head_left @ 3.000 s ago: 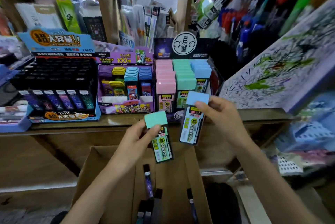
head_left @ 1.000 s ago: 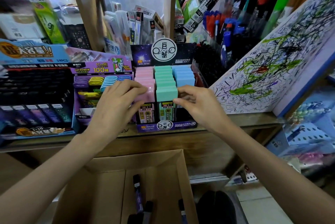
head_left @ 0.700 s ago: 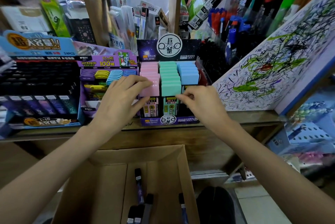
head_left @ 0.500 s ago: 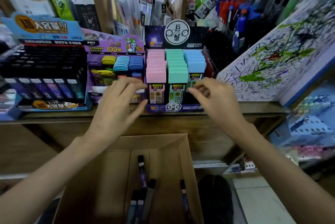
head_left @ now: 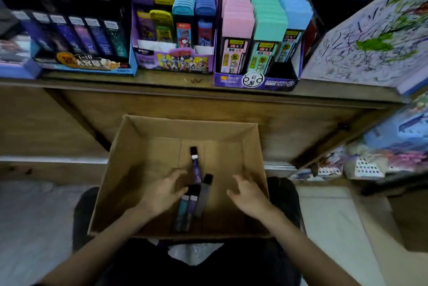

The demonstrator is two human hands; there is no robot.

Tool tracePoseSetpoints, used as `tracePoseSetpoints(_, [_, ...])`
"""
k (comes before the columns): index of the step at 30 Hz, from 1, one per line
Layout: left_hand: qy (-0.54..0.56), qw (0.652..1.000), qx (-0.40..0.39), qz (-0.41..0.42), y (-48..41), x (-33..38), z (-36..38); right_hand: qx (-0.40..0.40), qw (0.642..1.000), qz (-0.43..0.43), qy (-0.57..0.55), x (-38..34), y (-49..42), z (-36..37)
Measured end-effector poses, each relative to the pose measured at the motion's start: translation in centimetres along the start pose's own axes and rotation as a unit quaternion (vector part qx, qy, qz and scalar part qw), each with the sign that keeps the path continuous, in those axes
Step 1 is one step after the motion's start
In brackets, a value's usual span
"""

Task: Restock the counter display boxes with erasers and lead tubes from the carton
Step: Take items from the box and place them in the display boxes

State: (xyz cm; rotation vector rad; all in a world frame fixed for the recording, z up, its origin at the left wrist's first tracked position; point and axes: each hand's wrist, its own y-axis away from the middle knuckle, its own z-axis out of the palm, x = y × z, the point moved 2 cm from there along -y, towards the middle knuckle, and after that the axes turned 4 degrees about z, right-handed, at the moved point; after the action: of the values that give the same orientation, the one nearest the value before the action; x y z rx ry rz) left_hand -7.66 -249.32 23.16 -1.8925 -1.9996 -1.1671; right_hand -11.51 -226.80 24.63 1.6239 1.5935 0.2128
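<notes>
A brown carton [head_left: 251,146] sits open below the counter, with several dark lead tubes [head_left: 196,170] lying on its bottom. My left hand [head_left: 165,189] is inside the carton with spread fingers just left of the tubes, holding nothing. My right hand [head_left: 246,193] hovers to their right, fingers loosely curled and empty. On the counter stands the purple display box [head_left: 257,82] with pink, green and blue capped packs [head_left: 266,24]. Beside it are the cartoon-print box [head_left: 173,65] and a blue-edged box [head_left: 85,68] of dark tubes.
The wooden counter edge [head_left: 185,91] runs above the carton. A scribbled test board [head_left: 370,38] leans at the right. Baskets and small goods [head_left: 370,160] crowd the lower right shelf. Pale floor [head_left: 30,227] lies on both sides of the carton.
Both hands left the purple display box on the counter and dropped into the carton. The camera tilted down, so the carton now fills the middle.
</notes>
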Motion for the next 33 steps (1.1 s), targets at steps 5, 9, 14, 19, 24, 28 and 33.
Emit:
tracePoseSetpoints(5, [0.007,0.999,-0.039,0.019,-0.3,-1.1,3.4,0.006,0.992,0.119,-0.044,0.7,-1.0,4.7])
tracePoseSetpoints(9, [0.098,0.994,-0.042,-0.02,-0.7,-1.6,3.7,0.0,0.984,0.143,-0.109,1.1,-1.7,5.3])
tracePoseSetpoints(14, [0.105,0.991,-0.018,-0.085,-1.9,-1.9,4.2,-0.01,0.995,0.035,-0.094,0.9,-2.2,5.0])
tracePoseSetpoints(19, [0.053,0.992,-0.037,-0.105,-2.4,-1.6,5.3,0.057,0.997,-0.021,-0.039,0.3,-3.2,4.7])
tracePoseSetpoints(24, [0.008,0.984,-0.049,-0.169,-2.7,-1.8,5.5,0.142,0.989,0.022,-0.034,-0.1,-4.4,4.8])
tracePoseSetpoints(28, [-0.006,0.976,-0.028,-0.218,-2.6,-1.0,6.2,0.131,0.989,0.026,-0.055,-0.7,-4.9,5.5])
tracePoseSetpoints(33, [-0.08,0.975,-0.024,-0.206,-2.8,0.0,6.7,0.112,0.992,0.041,-0.051,-1.1,-5.1,6.3])
